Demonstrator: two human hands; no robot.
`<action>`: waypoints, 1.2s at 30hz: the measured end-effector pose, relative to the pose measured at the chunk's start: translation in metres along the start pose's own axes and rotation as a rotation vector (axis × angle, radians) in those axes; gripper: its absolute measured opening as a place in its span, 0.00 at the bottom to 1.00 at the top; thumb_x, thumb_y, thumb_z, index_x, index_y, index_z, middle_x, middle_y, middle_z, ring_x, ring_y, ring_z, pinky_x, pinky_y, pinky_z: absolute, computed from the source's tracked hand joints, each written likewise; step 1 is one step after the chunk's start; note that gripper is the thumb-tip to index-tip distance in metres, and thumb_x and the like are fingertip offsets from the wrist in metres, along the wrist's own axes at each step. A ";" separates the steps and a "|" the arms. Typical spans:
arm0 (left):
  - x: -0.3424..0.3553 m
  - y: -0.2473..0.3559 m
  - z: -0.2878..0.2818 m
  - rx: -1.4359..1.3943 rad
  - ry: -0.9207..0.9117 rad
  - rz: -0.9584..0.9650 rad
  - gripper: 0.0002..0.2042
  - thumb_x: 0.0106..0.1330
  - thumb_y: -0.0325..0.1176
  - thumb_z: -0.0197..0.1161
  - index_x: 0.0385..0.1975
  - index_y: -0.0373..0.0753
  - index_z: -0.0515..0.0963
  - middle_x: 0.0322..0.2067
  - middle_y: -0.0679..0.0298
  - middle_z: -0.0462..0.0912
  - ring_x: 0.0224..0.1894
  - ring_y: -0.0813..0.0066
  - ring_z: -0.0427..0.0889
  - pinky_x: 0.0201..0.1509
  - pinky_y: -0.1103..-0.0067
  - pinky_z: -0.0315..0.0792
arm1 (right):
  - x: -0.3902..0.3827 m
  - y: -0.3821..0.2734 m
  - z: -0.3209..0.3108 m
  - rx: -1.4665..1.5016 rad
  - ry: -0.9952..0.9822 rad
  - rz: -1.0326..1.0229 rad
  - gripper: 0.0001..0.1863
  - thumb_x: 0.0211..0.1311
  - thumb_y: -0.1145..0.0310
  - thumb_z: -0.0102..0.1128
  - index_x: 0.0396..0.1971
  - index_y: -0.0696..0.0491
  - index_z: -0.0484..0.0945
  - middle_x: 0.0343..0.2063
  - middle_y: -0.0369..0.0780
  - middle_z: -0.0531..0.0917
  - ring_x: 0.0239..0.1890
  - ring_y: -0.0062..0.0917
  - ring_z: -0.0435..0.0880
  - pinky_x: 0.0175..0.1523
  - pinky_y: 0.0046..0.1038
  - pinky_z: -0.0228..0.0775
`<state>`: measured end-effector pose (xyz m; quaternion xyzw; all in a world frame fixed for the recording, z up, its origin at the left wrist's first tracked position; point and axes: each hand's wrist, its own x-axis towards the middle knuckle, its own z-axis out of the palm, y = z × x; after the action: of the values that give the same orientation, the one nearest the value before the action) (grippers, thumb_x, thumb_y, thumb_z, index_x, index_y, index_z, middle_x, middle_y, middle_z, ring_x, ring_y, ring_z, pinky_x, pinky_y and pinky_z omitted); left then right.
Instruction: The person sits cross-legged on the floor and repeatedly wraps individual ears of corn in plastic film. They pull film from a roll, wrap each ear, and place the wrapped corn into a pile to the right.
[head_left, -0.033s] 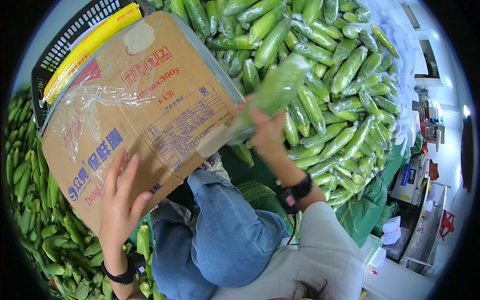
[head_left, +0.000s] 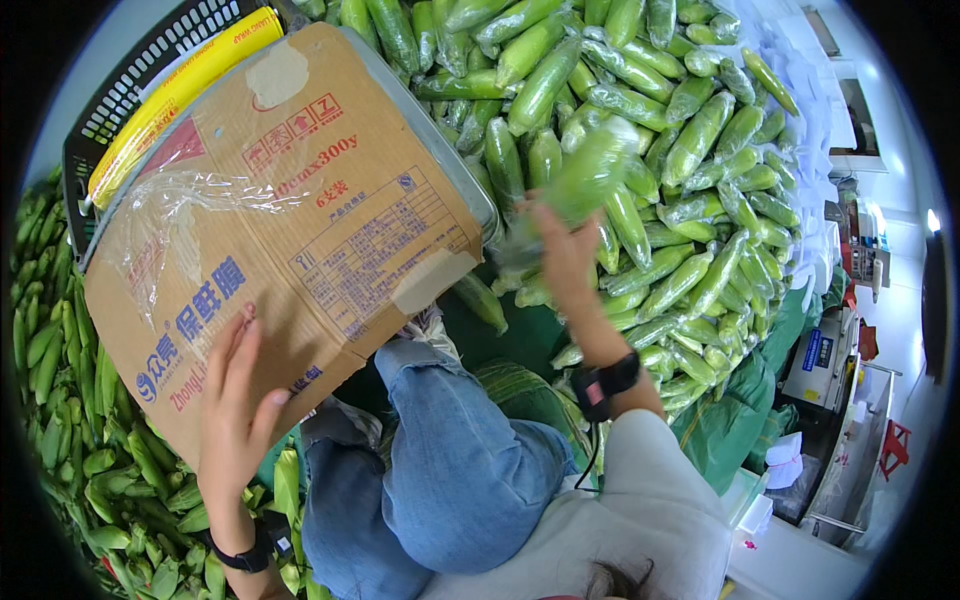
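Observation:
My right hand (head_left: 560,235) grips a plastic-wrapped corn cob (head_left: 590,170), blurred by motion, over the heap of wrapped cobs (head_left: 700,140) filling the upper right. My left hand (head_left: 240,385), fingers apart and holding nothing, is on or just above a flattened brown cardboard sheet (head_left: 350,180) with some clear film on it; whether it touches cannot be told. The cardboard lies over a grey surface (head_left: 465,175) whose rim shows along its right edge.
Unwrapped green cobs (head_left: 55,370) are piled at the left. A black plastic basket (head_left: 100,105) holds yellow tube boxes (head_left: 180,115). My jeans-clad legs (head_left: 445,470) are below the cardboard, green sacking (head_left: 725,435) at right, white-and-metal equipment (head_left: 820,370) beyond.
My right hand and the gripped cob have moved right, away from the cardboard and farther over the wrapped heap, uncovering more of the cardboard's right edge. My left hand has shifted slightly.

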<state>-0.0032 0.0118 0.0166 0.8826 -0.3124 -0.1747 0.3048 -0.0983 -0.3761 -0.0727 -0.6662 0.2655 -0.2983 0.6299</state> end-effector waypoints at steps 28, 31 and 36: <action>-0.030 -0.048 0.048 0.213 0.357 -0.180 0.20 0.61 0.27 0.62 0.55 0.39 0.77 0.53 0.56 0.73 0.56 0.58 0.72 0.61 0.69 0.66 | -0.027 0.131 -0.060 -1.426 -0.288 0.033 0.33 0.35 0.54 0.78 0.48 0.42 0.78 0.70 0.52 0.49 0.71 0.56 0.47 0.66 0.64 0.48; -0.029 -0.049 0.048 0.218 0.368 -0.167 0.20 0.60 0.27 0.62 0.55 0.39 0.77 0.53 0.56 0.73 0.56 0.57 0.72 0.61 0.68 0.65 | -0.027 0.126 -0.063 -1.414 -0.354 -0.070 0.32 0.36 0.55 0.78 0.47 0.45 0.79 0.70 0.53 0.51 0.71 0.56 0.50 0.67 0.61 0.50; -0.027 -0.049 0.051 0.233 0.393 -0.144 0.20 0.60 0.26 0.63 0.54 0.39 0.78 0.52 0.56 0.74 0.55 0.57 0.72 0.61 0.68 0.65 | -0.029 0.099 -0.110 -1.075 -0.259 -0.162 0.33 0.40 0.55 0.78 0.48 0.52 0.78 0.61 0.53 0.69 0.61 0.49 0.71 0.60 0.41 0.68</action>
<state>-0.0272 0.0383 -0.0502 0.9488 -0.2015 0.0163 0.2428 -0.1968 -0.4364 -0.1697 -0.9431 0.2488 -0.0838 0.2040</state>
